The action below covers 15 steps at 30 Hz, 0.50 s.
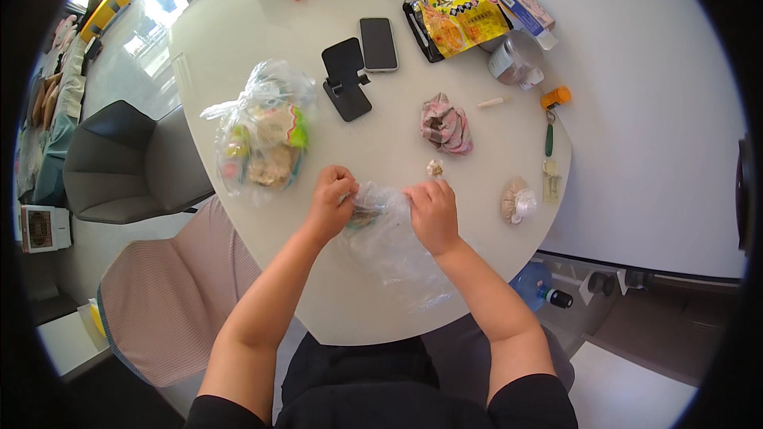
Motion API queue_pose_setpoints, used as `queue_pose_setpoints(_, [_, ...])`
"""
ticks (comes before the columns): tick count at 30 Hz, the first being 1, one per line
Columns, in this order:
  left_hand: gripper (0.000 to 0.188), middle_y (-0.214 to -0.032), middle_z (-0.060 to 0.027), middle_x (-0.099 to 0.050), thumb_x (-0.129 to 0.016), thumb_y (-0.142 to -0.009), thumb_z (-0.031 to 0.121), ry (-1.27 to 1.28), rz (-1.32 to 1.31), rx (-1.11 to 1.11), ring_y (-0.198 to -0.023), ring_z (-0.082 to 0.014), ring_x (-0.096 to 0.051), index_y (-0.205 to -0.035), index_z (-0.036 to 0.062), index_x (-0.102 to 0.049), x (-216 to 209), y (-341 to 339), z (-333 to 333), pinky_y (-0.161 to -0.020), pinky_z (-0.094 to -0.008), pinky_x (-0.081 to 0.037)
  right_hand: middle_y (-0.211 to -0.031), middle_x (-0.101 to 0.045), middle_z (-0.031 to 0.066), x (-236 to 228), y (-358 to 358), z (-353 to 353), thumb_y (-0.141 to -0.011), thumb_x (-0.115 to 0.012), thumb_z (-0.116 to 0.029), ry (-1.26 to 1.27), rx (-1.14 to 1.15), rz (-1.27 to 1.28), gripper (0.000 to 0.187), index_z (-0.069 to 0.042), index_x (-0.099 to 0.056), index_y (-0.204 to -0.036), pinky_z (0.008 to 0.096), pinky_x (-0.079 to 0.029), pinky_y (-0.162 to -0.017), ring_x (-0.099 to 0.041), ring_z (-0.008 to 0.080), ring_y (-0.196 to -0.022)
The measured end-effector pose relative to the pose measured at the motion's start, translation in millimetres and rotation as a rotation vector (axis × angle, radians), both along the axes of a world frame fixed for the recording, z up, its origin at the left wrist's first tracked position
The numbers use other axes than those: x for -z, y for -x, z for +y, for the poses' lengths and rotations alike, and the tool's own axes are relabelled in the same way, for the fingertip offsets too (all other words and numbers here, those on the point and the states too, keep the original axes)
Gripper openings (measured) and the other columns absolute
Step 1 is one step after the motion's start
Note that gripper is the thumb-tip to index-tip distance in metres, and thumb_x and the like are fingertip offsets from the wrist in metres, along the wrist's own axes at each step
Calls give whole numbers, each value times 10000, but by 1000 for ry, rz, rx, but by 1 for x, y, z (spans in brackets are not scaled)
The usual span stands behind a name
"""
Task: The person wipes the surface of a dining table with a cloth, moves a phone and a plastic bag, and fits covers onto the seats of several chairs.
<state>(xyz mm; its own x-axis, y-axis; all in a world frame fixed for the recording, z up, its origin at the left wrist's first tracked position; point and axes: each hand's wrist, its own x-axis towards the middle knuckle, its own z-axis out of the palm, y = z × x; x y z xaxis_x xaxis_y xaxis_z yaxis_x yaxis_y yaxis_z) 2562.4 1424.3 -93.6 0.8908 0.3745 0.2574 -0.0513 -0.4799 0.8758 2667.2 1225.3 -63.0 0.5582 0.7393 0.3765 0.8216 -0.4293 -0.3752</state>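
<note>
Between my two hands a clear plastic bag is stretched out over the near part of the table. My left hand is closed on the left end of its upper edge. At the upper right edge my right hand pinches the plastic. Something small, dark and greenish shows through the bag near my left hand; its kind cannot be made out. Just beyond my right hand lies a garlic bulb. A knotted clear bag with packaged food inside stands left of my left hand.
A phone stand and a phone lie beyond my hands. A pink scrunched cloth, a small tied bag, an orange bottle, a jar and a yellow food packet occupy the right side.
</note>
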Motion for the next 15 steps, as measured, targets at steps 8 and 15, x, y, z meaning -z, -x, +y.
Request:
queue_pose_setpoints(8, [325,-1304,-201,-474,-666,-678,29,134,55,134,-1164,-354,-480,-987,42,-566,-7,55,-6,-980,-418,-400,-1043,-554,68,-7,31,-1,-735,-696,-208,-25,-61,116,364,-110,-613,-1076,437,-382,-881,-490,268,-1010])
queue_pose_setpoints(15, [1199,-1421,-213,-336,-870,-534,338,-122,239,378,-1337,-415,-285,-1461,33,-173,-41,78,-18,-1099,-469,-279,-1528,-100,178,-32,69,-12,-497,-818,-587,453,-144,398,1279,-174,-140,-1499,668,-86,-1066,-79,393,-1409])
